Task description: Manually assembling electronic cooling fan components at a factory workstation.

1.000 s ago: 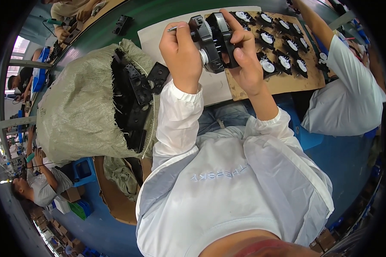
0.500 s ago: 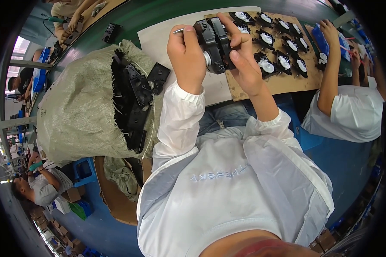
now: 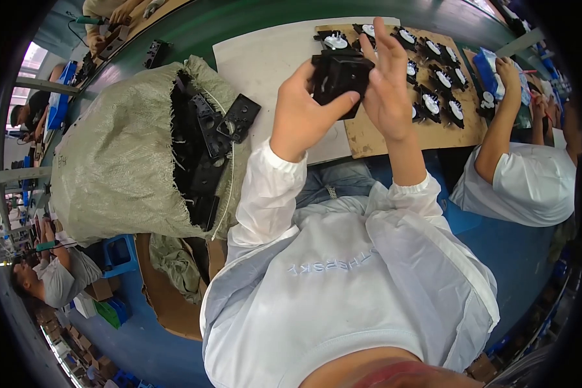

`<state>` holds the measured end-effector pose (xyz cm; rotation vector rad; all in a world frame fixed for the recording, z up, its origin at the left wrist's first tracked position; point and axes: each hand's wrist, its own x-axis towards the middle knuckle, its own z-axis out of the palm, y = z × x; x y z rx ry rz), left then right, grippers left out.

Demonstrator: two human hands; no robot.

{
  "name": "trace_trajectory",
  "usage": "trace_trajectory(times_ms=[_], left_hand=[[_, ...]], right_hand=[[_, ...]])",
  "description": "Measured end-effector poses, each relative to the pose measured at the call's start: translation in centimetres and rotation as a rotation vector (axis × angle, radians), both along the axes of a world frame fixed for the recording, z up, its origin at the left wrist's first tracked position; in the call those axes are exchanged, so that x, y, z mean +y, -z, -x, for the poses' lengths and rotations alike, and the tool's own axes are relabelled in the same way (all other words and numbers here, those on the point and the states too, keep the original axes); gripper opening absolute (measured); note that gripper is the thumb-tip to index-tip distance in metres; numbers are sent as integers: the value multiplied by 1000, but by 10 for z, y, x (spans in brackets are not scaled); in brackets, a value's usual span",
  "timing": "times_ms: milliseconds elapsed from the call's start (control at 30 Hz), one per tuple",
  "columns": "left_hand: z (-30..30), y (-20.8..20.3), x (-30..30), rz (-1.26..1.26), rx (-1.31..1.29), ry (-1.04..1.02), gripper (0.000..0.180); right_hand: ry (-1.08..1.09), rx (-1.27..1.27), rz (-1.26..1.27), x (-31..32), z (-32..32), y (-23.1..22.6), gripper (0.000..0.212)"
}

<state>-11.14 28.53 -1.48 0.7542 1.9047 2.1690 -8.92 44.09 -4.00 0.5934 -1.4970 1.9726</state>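
Left hand (image 3: pixel 297 119) closed on black part (image 3: pixel 343 74), thumb across its near face; other fingers mostly hidden. Part held up where white sheet (image 3: pixel 258 61) meets brown board (image 3: pixel 372 142) in view; detail too dark to read. Right hand (image 3: pixel 390 107) spread open just beside it; contact cannot be told. It blocks some white-disc units (image 3: pixel 442 79). Woven sack (image 3: pixel 119 149) at left, deeper contents unclear.
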Motion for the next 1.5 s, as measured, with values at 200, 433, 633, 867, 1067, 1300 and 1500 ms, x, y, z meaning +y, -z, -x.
trace_trajectory(times_ms=[200,433,633,867,1067,1300,1500], left_hand=[[-4,4,-6,-16,121,51,53],[-3,24,-3,80,211,-11,45],[-3,35,-3,112,285,-104,43],[23,38,-27,483,460,-423,52],[35,70,-79,1556,589,-619,59],[44,68,-73,1313,674,-661,62],[41,18,-23,274,128,-451,61]], right_hand=[[-37,-255,-137,37,-17,-7,52],[14,-225,-115,24,-30,-21,39],[41,-396,-309,29,-31,-29,37],[150,-619,-608,47,67,-50,29],[479,-826,-771,146,239,11,32],[846,-791,-1002,212,318,52,41],[-53,-746,-794,112,179,-30,61]])
